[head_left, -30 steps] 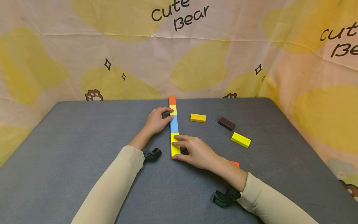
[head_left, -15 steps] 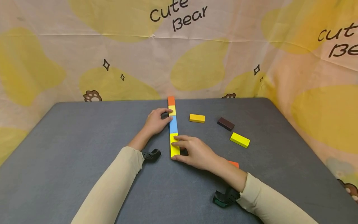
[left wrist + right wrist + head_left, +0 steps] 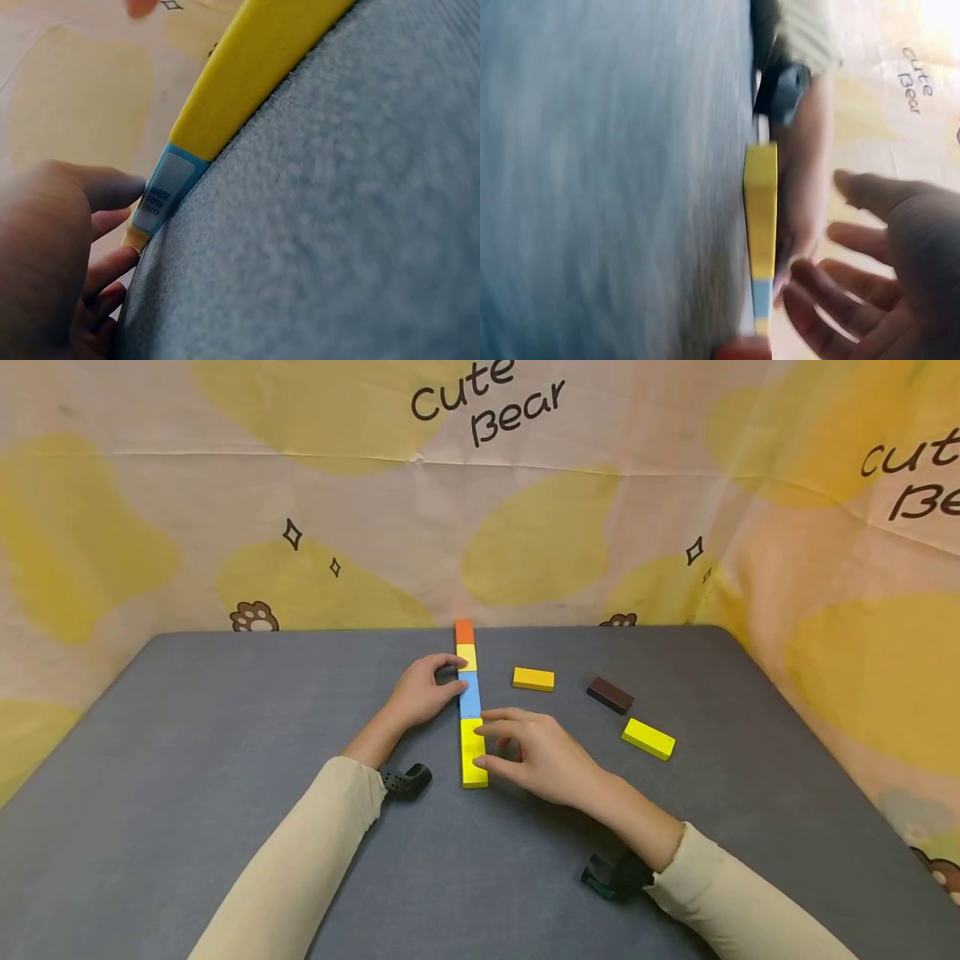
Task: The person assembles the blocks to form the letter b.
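A straight row of blocks runs away from me in the head view: a bright yellow block (image 3: 472, 766) nearest, then a blue block (image 3: 469, 695), a pale yellow block (image 3: 466, 657) and an orange block (image 3: 464, 632) at the far end. From the left, my left hand (image 3: 423, 692) rests its thumb on the blue block and a finger on the pale yellow one. My right hand (image 3: 551, 756) hovers just right of the bright yellow block, fingers spread and slightly bent. In the right wrist view the right hand (image 3: 900, 277) holds nothing.
Right of the row lie an orange-yellow block (image 3: 533, 679), a dark brown block (image 3: 610, 694) and a lime-yellow block (image 3: 648, 739). A red-orange block (image 3: 742, 349) shows at the bottom of the right wrist view. A printed cloth (image 3: 540, 535) hangs behind the grey table (image 3: 300, 693).
My right hand has come off the bright yellow block and shifted slightly right and away from me. Its forearm now hides the orange block beside it. My left hand stays put.
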A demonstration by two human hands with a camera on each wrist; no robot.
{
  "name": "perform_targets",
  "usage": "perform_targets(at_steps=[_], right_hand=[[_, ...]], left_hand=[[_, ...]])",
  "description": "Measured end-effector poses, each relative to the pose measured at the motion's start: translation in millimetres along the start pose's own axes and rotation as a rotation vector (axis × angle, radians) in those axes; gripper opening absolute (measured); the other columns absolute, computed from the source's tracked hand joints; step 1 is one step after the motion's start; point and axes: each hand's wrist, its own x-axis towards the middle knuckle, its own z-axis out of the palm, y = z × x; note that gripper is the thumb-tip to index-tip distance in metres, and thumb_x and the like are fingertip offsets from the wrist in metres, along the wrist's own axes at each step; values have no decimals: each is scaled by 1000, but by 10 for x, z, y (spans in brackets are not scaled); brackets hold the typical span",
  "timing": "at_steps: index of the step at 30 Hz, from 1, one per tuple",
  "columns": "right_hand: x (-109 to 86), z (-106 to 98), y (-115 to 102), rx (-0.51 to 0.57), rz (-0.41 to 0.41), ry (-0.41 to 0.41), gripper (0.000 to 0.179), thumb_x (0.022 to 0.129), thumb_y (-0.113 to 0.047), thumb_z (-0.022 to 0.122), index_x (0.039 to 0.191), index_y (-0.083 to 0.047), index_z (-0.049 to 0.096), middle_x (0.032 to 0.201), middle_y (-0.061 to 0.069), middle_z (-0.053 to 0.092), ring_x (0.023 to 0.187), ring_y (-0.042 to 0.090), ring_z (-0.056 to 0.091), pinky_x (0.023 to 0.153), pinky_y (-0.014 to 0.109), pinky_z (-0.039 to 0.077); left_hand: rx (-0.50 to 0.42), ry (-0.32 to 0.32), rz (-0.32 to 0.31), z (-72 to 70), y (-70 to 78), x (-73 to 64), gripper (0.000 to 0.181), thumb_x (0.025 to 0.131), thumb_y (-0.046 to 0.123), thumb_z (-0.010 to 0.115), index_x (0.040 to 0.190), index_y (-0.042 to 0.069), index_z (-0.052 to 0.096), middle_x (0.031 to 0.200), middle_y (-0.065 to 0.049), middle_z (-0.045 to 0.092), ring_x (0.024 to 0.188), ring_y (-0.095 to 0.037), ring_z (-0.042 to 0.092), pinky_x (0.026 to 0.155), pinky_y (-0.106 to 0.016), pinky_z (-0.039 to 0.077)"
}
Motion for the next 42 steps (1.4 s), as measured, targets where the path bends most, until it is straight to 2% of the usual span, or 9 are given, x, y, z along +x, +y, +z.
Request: perform_targets(at_steps=[4, 9, 13, 16, 22, 27, 33, 37, 42], right_hand=[[0, -91, 25, 25, 19, 23, 45, 89, -28, 78, 130, -11, 69, 134, 6, 68, 89, 15, 70, 68, 21, 56], [18, -202, 64, 30, 33, 22, 41, 90, -27, 78, 127, -12, 71, 118, 4, 75, 88, 15, 69, 72, 28, 58], [42, -327, 87, 19, 91, 15, 37, 91, -29, 76, 125, -14, 73, 114, 4, 76, 89, 14, 68, 76, 31, 58], [84, -443, 103, 24, 135, 18, 36, 92, -31, 75, 125, -16, 73, 115, 4, 76, 89, 16, 68, 76, 33, 58], [231, -650, 223, 24, 180, 29, 34, 94, -30, 72, 125, -15, 73, 120, 5, 75, 102, 19, 68, 80, 35, 55], [370, -773, 344, 18, 248, 3, 36, 96, -32, 70, 128, -16, 71, 121, 4, 74, 107, 21, 67, 87, 40, 55], [523, -823, 491, 95, 282, 55, 36, 97, -28, 69, 130, -14, 69, 128, 7, 72, 114, 25, 66, 93, 45, 56], [539, -839, 555, 115, 301, 69, 36, 97, -28, 69, 130, -13, 69, 128, 8, 71, 116, 26, 66, 94, 46, 55], [506, -833, 609, 98, 300, 71, 37, 97, -28, 69, 130, -13, 69, 129, 9, 71, 115, 26, 66, 94, 46, 55]], left_hand=[[-30, -22, 9, 8, 10, -14, 43, 95, 30, 67, 137, 18, 62, 155, -5, 50, 148, -30, 41, 121, -54, 32], [-38, -63, 33, -7, 5, -34, 47, 94, 28, 68, 140, 17, 61, 164, -2, 38, 153, -29, 32, 123, -56, 28], [-38, -74, 58, -16, -9, -37, 49, 94, 28, 69, 141, 16, 60, 166, -1, 35, 155, -28, 30, 124, -55, 27], [-33, -76, 73, -25, -24, -35, 50, 93, 28, 69, 141, 16, 60, 166, 0, 34, 155, -28, 30, 126, -54, 22], [-7, -99, 125, -31, -41, -30, 52, 93, 29, 69, 143, 15, 59, 162, -2, 41, 155, -28, 31, 129, -55, 7], [-2, -96, 140, -35, -35, -23, 53, 93, 29, 70, 142, 14, 59, 160, -3, 44, 153, -27, 34, 128, -55, 10], [-26, -82, 136, -35, -61, -29, 53, 93, 27, 70, 143, 13, 59, 160, -2, 45, 152, -26, 37, 127, -52, 19], [-15, -88, 133, -23, -72, -12, 54, 93, 29, 71, 143, 14, 58, 160, -1, 44, 152, -25, 36, 126, -50, 24], [-8, -98, 124, -22, -51, -17, 54, 93, 30, 70, 144, 14, 58, 161, -1, 43, 153, -26, 34, 128, -51, 18]])
